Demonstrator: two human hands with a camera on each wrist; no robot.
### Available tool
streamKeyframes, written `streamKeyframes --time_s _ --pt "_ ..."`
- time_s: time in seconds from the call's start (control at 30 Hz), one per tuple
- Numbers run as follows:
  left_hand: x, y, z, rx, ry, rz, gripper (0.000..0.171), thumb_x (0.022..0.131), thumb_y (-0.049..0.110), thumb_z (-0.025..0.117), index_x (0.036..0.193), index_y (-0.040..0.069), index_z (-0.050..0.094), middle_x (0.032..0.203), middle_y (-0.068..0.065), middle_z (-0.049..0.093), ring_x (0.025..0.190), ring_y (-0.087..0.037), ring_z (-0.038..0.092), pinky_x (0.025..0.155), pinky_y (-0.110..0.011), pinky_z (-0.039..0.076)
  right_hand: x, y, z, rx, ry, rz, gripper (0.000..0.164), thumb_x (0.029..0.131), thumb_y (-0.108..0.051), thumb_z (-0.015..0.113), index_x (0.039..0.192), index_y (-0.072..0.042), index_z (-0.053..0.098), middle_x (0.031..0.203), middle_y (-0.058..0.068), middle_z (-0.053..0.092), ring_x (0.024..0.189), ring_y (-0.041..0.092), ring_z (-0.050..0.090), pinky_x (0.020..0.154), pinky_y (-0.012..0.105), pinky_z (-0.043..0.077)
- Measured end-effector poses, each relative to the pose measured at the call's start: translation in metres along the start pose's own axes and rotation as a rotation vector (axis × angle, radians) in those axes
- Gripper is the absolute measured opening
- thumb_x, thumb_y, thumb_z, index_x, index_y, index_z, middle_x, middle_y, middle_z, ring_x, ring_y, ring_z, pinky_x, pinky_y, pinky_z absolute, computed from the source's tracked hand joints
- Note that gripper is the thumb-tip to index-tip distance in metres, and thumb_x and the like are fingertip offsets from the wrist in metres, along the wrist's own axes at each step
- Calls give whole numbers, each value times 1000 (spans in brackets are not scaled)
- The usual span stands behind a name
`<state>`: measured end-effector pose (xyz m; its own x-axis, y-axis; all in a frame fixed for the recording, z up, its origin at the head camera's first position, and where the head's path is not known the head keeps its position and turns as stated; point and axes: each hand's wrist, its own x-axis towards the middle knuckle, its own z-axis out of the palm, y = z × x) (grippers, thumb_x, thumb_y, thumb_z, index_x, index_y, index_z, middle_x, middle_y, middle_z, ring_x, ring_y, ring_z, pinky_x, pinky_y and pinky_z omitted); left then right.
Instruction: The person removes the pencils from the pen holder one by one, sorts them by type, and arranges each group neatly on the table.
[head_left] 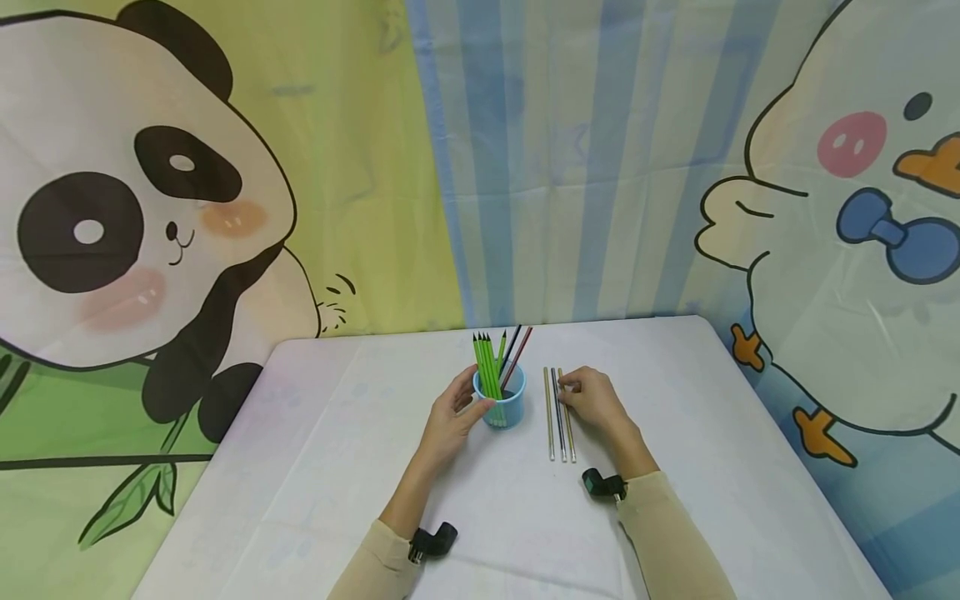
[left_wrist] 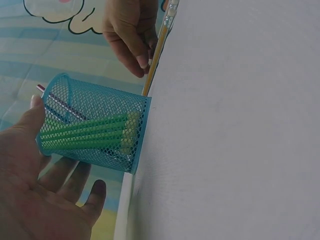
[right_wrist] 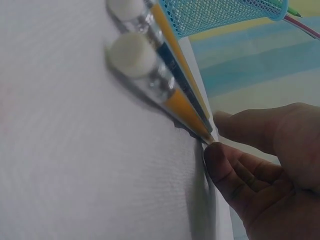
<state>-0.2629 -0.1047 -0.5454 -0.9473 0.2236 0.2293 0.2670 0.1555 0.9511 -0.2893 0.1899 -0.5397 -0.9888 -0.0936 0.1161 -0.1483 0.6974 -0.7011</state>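
Note:
A light-blue mesh pencil cup (head_left: 507, 410) stands upright on the table, with several green pencils (head_left: 486, 367), a dark pencil (head_left: 512, 348) and a red pencil (head_left: 517, 358) in it. My left hand (head_left: 448, 421) holds the cup from its left side, thumb at the near side and fingers behind. To the right of the cup lie two yellow pencils and a dark blue pencil (head_left: 559, 421), side by side, erasers toward me. My right hand (head_left: 596, 400) pinches the rightmost yellow pencil (right_wrist: 187, 112) near its far end. Its fingers partly hide that end.
A white cloth (head_left: 322, 467) covers the table. Its far edge (head_left: 615, 322) lies just beyond the cup, against a printed curtain (head_left: 547, 167) with a panda on the left and a white bird on the right. Black wrist cameras (head_left: 433, 542) sit on both wrists.

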Motion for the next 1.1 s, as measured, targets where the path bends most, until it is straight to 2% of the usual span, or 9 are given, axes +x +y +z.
streamKeyframes --time_s 0.17,0.3,0.47,0.63,0.8,0.9,1.1 --pt "0 0 0 10 -2 -11 70 94 41 77 156 28 46 148 -1 61 139 -24 57 119 -51 43 -1 -4 -1 60 44 -26 34 95 -13 76 127 -3 72 123 18 71 91 26 67 76 37 55" --pt "0 0 0 8 0 -16 71 94 41 77 156 28 46 149 -1 61 139 -25 57 120 -51 43 -1 -13 -1 152 120 -84 35 99 -19 73 133 -9 71 127 13 71 100 28 70 81 38 59" --pt "0 -1 0 16 0 -3 70 95 40 77 157 27 45 149 -3 61 139 -26 57 119 -53 43 0 -29 -1 301 201 -216 34 99 -19 73 132 -10 71 128 9 72 105 28 71 91 41 62" --pt "0 0 0 21 2 5 70 95 39 77 156 27 46 148 -2 61 138 -26 58 118 -53 44 -1 -41 0 396 246 -347 32 97 -14 75 128 -10 73 126 10 72 107 29 72 93 41 62" --pt "-1 1 0 20 2 12 70 95 37 77 156 24 46 149 -6 61 139 -29 57 118 -55 44 -2 -50 6 441 288 -421 32 93 -6 77 125 -3 73 127 15 70 109 35 69 91 53 60" --pt "0 0 0 19 4 4 69 95 36 77 156 25 46 148 -6 61 138 -29 58 118 -55 44 -4 -60 7 433 276 -430 34 94 -1 75 127 3 71 130 22 68 111 41 67 93 60 57" --pt "0 -1 0 24 8 -11 70 94 40 78 155 28 47 147 -2 62 137 -25 59 118 -52 45 -1 -69 14 395 260 -425 36 97 -8 73 133 -3 70 134 17 68 113 40 68 95 55 59"
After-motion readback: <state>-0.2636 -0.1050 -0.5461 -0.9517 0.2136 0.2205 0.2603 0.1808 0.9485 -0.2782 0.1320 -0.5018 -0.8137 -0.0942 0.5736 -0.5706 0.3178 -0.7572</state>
